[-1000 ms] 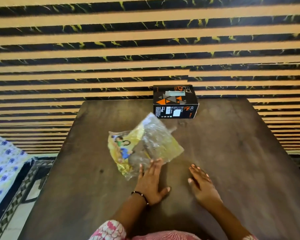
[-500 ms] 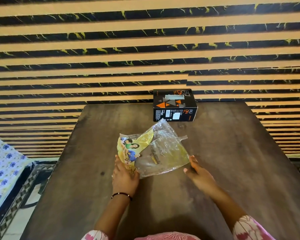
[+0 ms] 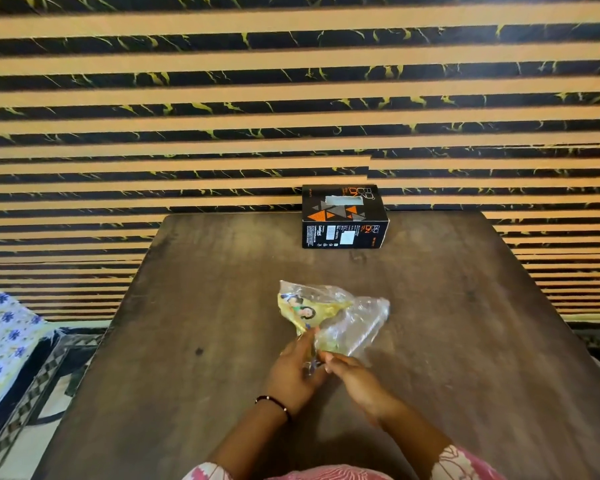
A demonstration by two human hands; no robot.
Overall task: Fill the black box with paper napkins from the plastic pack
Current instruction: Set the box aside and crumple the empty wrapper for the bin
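Pinching the near end of the crumpled plastic pack (image 3: 329, 315) between them, the left hand (image 3: 293, 370) and right hand (image 3: 355, 379) grip it mid-table (image 3: 465, 341), well short of the black box (image 3: 343, 216) standing at the far edge.

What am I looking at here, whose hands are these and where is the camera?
No machine here: a person wears one camera on the head, looking down at their own hands. The left hand, with a dark bracelet, and the right hand meet at the near end of a crumpled plastic pack, clear with yellow print, and seem to pinch it. The pack lies on a dark wooden table. At the far edge stands a black box with orange triangles and a slot on top. Behind is a striped wall.
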